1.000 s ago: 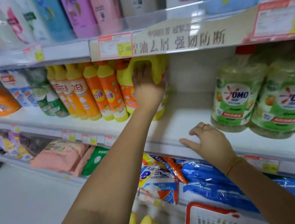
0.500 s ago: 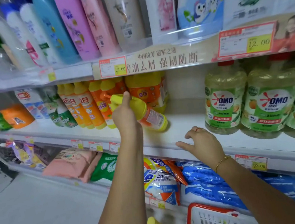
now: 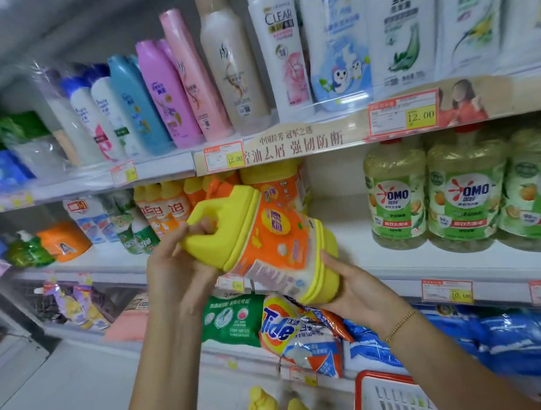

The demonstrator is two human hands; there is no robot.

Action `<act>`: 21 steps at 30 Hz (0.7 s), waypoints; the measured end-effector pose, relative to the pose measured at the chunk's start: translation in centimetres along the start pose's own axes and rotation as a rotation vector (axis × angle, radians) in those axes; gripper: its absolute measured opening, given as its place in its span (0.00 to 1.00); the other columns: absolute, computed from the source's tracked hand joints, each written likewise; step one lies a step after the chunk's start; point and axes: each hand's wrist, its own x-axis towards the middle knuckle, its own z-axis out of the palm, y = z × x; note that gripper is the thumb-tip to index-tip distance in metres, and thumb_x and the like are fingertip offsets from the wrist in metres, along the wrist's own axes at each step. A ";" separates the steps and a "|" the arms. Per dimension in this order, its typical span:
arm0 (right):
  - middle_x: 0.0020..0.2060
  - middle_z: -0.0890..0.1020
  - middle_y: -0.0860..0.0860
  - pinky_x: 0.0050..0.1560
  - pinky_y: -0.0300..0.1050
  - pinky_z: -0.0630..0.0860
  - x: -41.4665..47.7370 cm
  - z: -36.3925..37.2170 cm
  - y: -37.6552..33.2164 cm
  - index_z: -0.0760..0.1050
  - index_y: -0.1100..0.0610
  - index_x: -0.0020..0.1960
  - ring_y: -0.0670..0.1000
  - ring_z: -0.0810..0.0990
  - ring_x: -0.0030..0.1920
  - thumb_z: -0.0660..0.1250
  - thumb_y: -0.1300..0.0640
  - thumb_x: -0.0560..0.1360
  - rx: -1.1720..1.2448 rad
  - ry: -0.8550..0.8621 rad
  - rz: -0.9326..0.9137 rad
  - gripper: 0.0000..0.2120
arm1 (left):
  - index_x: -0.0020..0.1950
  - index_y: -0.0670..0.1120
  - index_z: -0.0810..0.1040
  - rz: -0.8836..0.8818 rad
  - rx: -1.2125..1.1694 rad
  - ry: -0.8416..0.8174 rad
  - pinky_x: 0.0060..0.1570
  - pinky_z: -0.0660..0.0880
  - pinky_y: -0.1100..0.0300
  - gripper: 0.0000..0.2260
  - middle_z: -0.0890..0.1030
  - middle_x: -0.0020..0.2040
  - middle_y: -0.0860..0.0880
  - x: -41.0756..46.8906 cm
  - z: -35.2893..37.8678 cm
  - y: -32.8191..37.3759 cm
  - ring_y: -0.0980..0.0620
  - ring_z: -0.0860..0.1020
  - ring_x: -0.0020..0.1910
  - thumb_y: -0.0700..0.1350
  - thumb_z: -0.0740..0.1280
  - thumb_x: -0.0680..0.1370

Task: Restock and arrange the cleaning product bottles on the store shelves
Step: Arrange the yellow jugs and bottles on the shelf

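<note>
The jug (image 3: 265, 238) has left the middle shelf (image 3: 398, 259) and hangs tilted in front of it. The left hand (image 3: 177, 272) grips its handle. The right hand (image 3: 358, 288) has left the shelf edge and curls under the base, so 2 hands are probably turning it to reseat it.

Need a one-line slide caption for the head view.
Left hand grips the handle of a tilted jug, right hand cups its base, before the shelf of OMO bottles.

Green bottles (image 3: 397, 200) say OMO, bag (image 3: 298, 336) says Tide.
</note>
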 end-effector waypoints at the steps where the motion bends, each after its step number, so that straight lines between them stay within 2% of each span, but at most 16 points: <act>1: 0.59 0.80 0.61 0.51 0.57 0.80 -0.4 -0.3 0.5 0.77 0.60 0.61 0.60 0.81 0.57 0.83 0.54 0.56 0.002 -0.050 -0.016 0.36 | 0.30 0.44 0.78 -0.005 -0.019 -0.016 0.53 0.76 0.56 0.11 0.77 0.33 0.49 -0.5 -0.9 0.2 0.54 0.79 0.37 0.41 0.78 0.55; 4: 0.60 0.79 0.62 0.50 0.57 0.80 -1.8 -1.2 2.6 0.72 0.62 0.65 0.61 0.80 0.58 0.85 0.60 0.50 -0.001 -0.094 -0.057 0.46 | 0.29 0.46 0.76 -0.038 -0.006 -0.039 0.53 0.76 0.58 0.15 0.73 0.32 0.51 -2.2 -2.8 0.1 0.54 0.78 0.38 0.42 0.81 0.53; 6: 0.59 0.79 0.62 0.48 0.55 0.81 -2.8 -1.5 3.7 0.70 0.61 0.66 0.61 0.80 0.57 0.85 0.62 0.49 -0.007 -0.080 -0.089 0.48 | 0.29 0.46 0.75 -0.034 -0.013 -0.047 0.49 0.78 0.59 0.15 0.72 0.28 0.52 -3.0 -3.5 0.0 0.55 0.77 0.37 0.42 0.80 0.54; 7: 0.59 0.80 0.62 0.48 0.54 0.81 -3.2 -1.6 4.0 0.69 0.60 0.66 0.60 0.80 0.57 0.85 0.62 0.48 -0.017 -0.073 -0.107 0.49 | 0.29 0.45 0.75 -0.059 -0.030 -0.077 0.51 0.78 0.59 0.13 0.73 0.28 0.52 -3.1 -4.0 0.1 0.55 0.78 0.37 0.42 0.79 0.56; 9: 0.58 0.81 0.61 0.47 0.52 0.81 -3.9 -1.3 4.2 0.69 0.60 0.66 0.59 0.81 0.57 0.85 0.63 0.48 -0.040 -0.062 -0.133 0.49 | 0.36 0.41 0.78 -0.126 -0.073 -0.152 0.62 0.71 0.58 0.05 0.78 0.33 0.47 -3.3 -4.5 0.2 0.51 0.79 0.45 0.41 0.71 0.70; 10: 0.57 0.81 0.61 0.47 0.51 0.81 -4.1 -1.1 4.1 0.68 0.60 0.66 0.59 0.81 0.56 0.85 0.62 0.48 -0.050 -0.062 -0.146 0.49 | 0.42 0.38 0.79 -0.091 -0.038 -0.117 0.68 0.64 0.58 0.09 0.80 0.38 0.44 -3.5 -4.7 0.3 0.49 0.78 0.50 0.41 0.62 0.77; 11: 0.57 0.81 0.60 0.47 0.50 0.81 -4.2 -0.9 4.0 0.68 0.60 0.66 0.59 0.81 0.57 0.85 0.62 0.49 -0.063 -0.072 -0.161 0.48 | 0.48 0.35 0.77 -0.001 0.061 -0.010 0.71 0.57 0.58 0.15 0.81 0.42 0.41 -3.7 -5.0 0.9 0.47 0.76 0.55 0.41 0.54 0.80; 12: 0.58 0.81 0.60 0.48 0.50 0.81 -4.3 -0.6 3.8 0.68 0.60 0.67 0.59 0.81 0.57 0.84 0.62 0.51 -0.081 -0.080 -0.174 0.47 | 0.53 0.34 0.76 0.063 0.093 0.014 0.72 0.53 0.58 0.17 0.81 0.45 0.40 -3.9 -5.1 1.4 0.45 0.75 0.57 0.41 0.50 0.80; 14: 0.60 0.80 0.61 0.51 0.51 0.80 -4.4 -0.1 3.4 0.67 0.61 0.68 0.59 0.79 0.59 0.83 0.61 0.55 -0.117 -0.091 -0.195 0.45 | 0.56 0.31 0.73 0.096 0.096 0.028 0.73 0.52 0.57 0.19 0.81 0.45 0.38 -4.5 -4.7 2.0 0.43 0.75 0.57 0.41 0.48 0.81; 16: 0.61 0.79 0.60 0.53 0.51 0.79 -4.7 0.6 3.0 0.68 0.61 0.68 0.59 0.78 0.61 0.83 0.58 0.57 -0.156 -0.084 -0.217 0.43 | 0.53 0.31 0.75 0.020 0.059 0.011 0.71 0.60 0.53 0.15 0.80 0.41 0.40 -4.7 -2.7 1.9 0.44 0.78 0.52 0.40 0.53 0.81; 18: 0.60 0.80 0.58 0.52 0.49 0.80 -5.0 1.2 2.6 0.71 0.59 0.66 0.56 0.80 0.59 0.82 0.52 0.58 -0.209 -0.016 -0.263 0.40 | 0.43 0.35 0.79 -0.026 -0.142 -0.112 0.63 0.71 0.51 0.05 0.78 0.34 0.45 -4.5 -1.2 1.6 0.48 0.80 0.42 0.37 0.69 0.73; 19: 0.60 0.81 0.56 0.51 0.46 0.80 -5.1 1.5 2.4 0.72 0.57 0.65 0.54 0.81 0.58 0.80 0.50 0.60 -0.274 0.043 -0.303 0.36 | 0.40 0.36 0.80 0.015 -0.134 -0.120 0.62 0.72 0.52 0.07 0.77 0.33 0.47 -4.7 -0.3 1.9 0.50 0.80 0.40 0.38 0.75 0.66; 20: 0.60 0.80 0.54 0.49 0.42 0.80 -5.4 2.1 2.2 0.72 0.54 0.65 0.50 0.82 0.56 0.77 0.50 0.64 -0.384 0.106 -0.349 0.32 | 0.40 0.37 0.81 0.035 -0.100 -0.114 0.65 0.69 0.52 0.11 0.78 0.35 0.48 -4.9 0.7 1.9 0.51 0.80 0.43 0.39 0.78 0.62; 21: 0.61 0.80 0.51 0.48 0.37 0.78 -5.6 2.6 1.9 0.70 0.50 0.67 0.45 0.81 0.55 0.73 0.51 0.68 -0.527 0.174 -0.394 0.29 | 0.42 0.37 0.82 0.042 -0.066 -0.097 0.67 0.67 0.50 0.14 0.79 0.39 0.47 -4.9 1.6 1.7 0.49 0.80 0.49 0.41 0.79 0.60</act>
